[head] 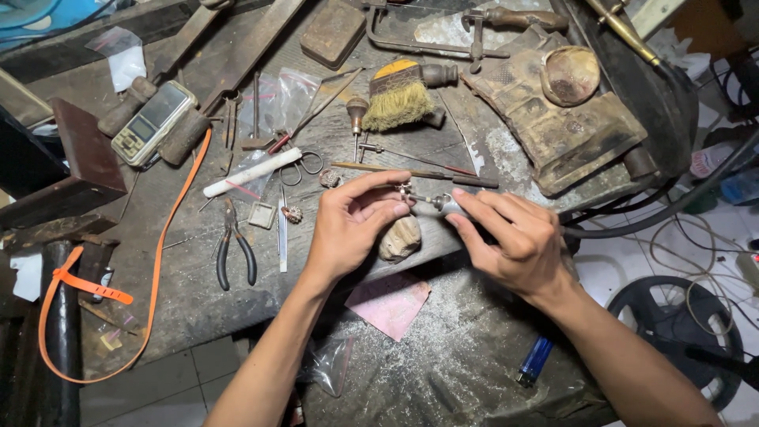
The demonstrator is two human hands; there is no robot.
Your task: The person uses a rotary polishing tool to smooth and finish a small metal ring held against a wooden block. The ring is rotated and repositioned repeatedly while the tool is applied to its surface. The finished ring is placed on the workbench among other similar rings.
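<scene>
we see two bare hands over a worn workbench. counts first: one small metal piece, one rotary handpiece, one pair of pliers with dark handles, one pair of scissors, one brush with yellowish bristles, one pocket scale, one white stick, one orange strap, one blue lighter, one pink paper, one frame saw, one round dish, one worn wooden peg jutting from the bench edge, and at least two clear plastic bags.

left hand comes up from the lower middle, forearm angled up-right, wrist straight, palm facing right. thumb and forefinger are pinched on the small metal piece, other fingers curled under it.

right hand comes in from the lower right, forearm angled up-left, back of the hand up. its fingers are wrapped around the handpiece, thumb and forefinger near the front end, tip pointing left at the metal piece. we cannot tell if the tip touches it.

the metal piece sits in the air between both hands, just above the wooden peg, at the front edge of the bench. pliers lie well left of the left hand, lighter lies below the right forearm.
</scene>
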